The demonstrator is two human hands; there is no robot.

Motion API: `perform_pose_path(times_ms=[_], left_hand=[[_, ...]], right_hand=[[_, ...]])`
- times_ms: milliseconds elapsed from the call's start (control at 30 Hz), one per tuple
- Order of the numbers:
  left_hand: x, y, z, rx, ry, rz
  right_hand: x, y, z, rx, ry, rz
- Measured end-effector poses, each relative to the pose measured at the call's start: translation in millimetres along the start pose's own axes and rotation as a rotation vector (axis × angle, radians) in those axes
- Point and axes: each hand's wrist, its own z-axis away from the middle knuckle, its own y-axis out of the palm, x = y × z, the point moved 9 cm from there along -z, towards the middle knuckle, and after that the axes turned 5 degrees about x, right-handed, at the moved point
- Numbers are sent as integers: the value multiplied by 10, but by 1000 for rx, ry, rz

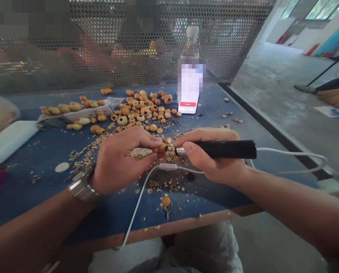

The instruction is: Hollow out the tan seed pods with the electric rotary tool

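Observation:
Between the thumb and fingers of my left hand (124, 159) is a small tan gourd (160, 148), its dark opening turned to the right. My right hand (215, 157) is wrapped around a black pen-shaped rotary tool (223, 149) with a white cord at its rear. The tool's metal tip (179, 151) points left at the gourd's opening; whether it touches or enters cannot be made out. Seeds and chips (141, 152) lie on the blue table beneath both hands. Beyond them sits a heap of small gourds (145, 110), many with round holes cut in them.
A lit phone (189, 104) leans against a clear bottle (190, 49) at the back. More gourds rest on a cardboard box (81, 115) to the left. The white cord (138, 204) crosses the table's front edge. A perforated metal panel (101, 64) stands behind.

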Motion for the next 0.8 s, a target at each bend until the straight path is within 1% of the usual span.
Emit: perform_pose_path(times_ms=[100,267,467,600,700,800], left_hand=[[10,6,4,4,-7,15],[52,-4,16,-16,-24,43],[56,-47,14,-44,-39,7],[48,-54,15,-46,-44,-2],[52,-56,17,-55,-51,28],[68,-48,18,-51,-67,59]], right_hand=[[-56,2,8,17,32,-39],[-111,-18,7,-18,49,-64],[7,-5,-4,-31,-25,-2],[51,-2,-1,-32,-33,4],[11,-4,7,-24,-1,-51],[-94,-7,15,-24,63,-109]])
